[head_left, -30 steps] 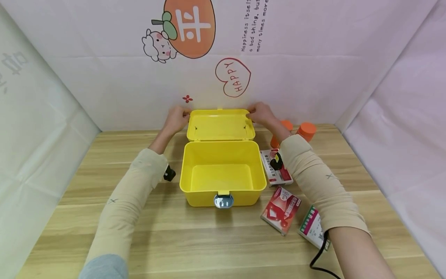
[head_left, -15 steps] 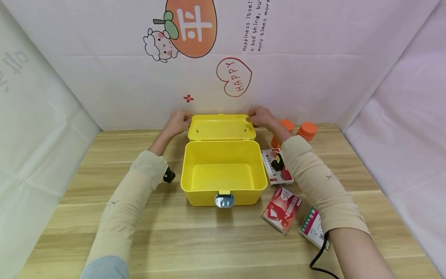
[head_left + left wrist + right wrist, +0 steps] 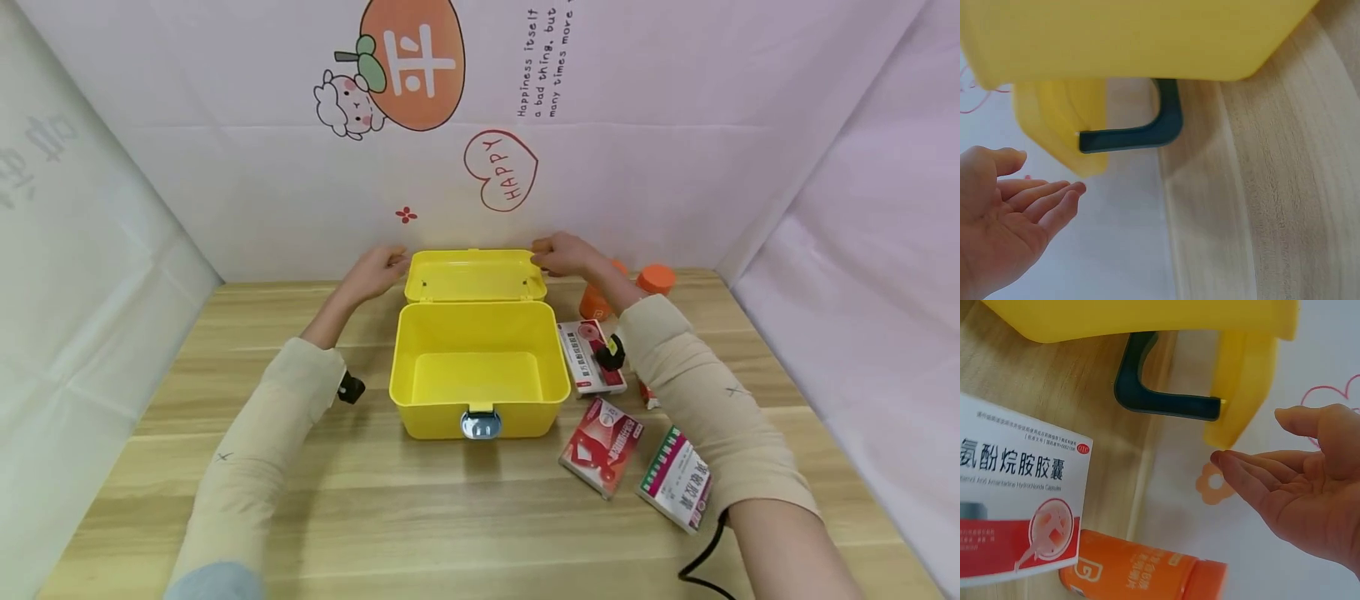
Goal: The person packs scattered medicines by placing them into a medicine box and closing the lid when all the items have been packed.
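Observation:
A yellow lidded box (image 3: 480, 421) stands on the table, its inside bare. Its lid (image 3: 476, 275) is swung back on the hinges towards the wall. My left hand (image 3: 377, 271) is beside the lid's left end, fingers relaxed and apart from it in the left wrist view. At the lid's right end is my right hand (image 3: 566, 254); its fingertips are just off the lid's edge in the right wrist view, thumb spread. Neither hand holds anything. A dark green carrying handle (image 3: 1132, 139) hangs behind the box against the lid. A silver latch (image 3: 481, 425) is on the box front.
Right of the box lie a white-and-red medicine box (image 3: 588, 358), a red medicine box (image 3: 602, 446) and a white-and-green one (image 3: 678, 482). Orange bottles (image 3: 657, 279) stand behind the right forearm, partly hidden. A white cloth wall (image 3: 637, 183) rises behind the table.
The lid has tipped further back towards the wall. Both hands held its ends earlier; now they have let go, fingers loosened, and drawn slightly outward.

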A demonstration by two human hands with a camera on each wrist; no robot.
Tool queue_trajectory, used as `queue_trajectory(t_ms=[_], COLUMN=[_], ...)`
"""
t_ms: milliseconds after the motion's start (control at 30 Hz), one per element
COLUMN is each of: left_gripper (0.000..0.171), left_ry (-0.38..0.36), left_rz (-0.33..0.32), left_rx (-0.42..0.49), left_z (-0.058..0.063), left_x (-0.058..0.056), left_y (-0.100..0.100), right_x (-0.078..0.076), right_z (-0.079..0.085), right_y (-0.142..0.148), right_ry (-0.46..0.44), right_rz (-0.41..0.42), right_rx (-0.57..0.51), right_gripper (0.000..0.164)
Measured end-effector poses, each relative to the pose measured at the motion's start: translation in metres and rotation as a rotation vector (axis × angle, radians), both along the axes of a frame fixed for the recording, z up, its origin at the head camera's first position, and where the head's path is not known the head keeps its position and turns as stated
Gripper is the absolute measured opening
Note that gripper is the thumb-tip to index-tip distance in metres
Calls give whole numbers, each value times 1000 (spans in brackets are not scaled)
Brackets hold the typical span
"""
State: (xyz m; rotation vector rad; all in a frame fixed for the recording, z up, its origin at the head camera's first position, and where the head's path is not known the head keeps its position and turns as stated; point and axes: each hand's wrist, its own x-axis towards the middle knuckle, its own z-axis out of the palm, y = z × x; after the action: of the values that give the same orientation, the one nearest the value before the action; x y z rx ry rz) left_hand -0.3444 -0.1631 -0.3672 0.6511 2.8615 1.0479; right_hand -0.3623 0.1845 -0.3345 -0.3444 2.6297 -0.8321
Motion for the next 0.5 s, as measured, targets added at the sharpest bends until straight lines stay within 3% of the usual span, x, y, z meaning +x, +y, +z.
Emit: queue_trajectory(t_ms=[167,300,500], left_gripper=[54,57,56], left_ry=[-67,-80,-9], left_rz=[0,-9,-39], left_rx=[43,64,24], left_z=[6,7,13], left_x=[17,34,65], left_y=[-10,-18,-18], right_x=[12,26,51], right_z=[9,15,24], right_y=[5,9,19], right_ry=[-22,4,90], right_rz=[0,18,61], right_rx=[-14,-5,46], right_gripper=[52,50,53])
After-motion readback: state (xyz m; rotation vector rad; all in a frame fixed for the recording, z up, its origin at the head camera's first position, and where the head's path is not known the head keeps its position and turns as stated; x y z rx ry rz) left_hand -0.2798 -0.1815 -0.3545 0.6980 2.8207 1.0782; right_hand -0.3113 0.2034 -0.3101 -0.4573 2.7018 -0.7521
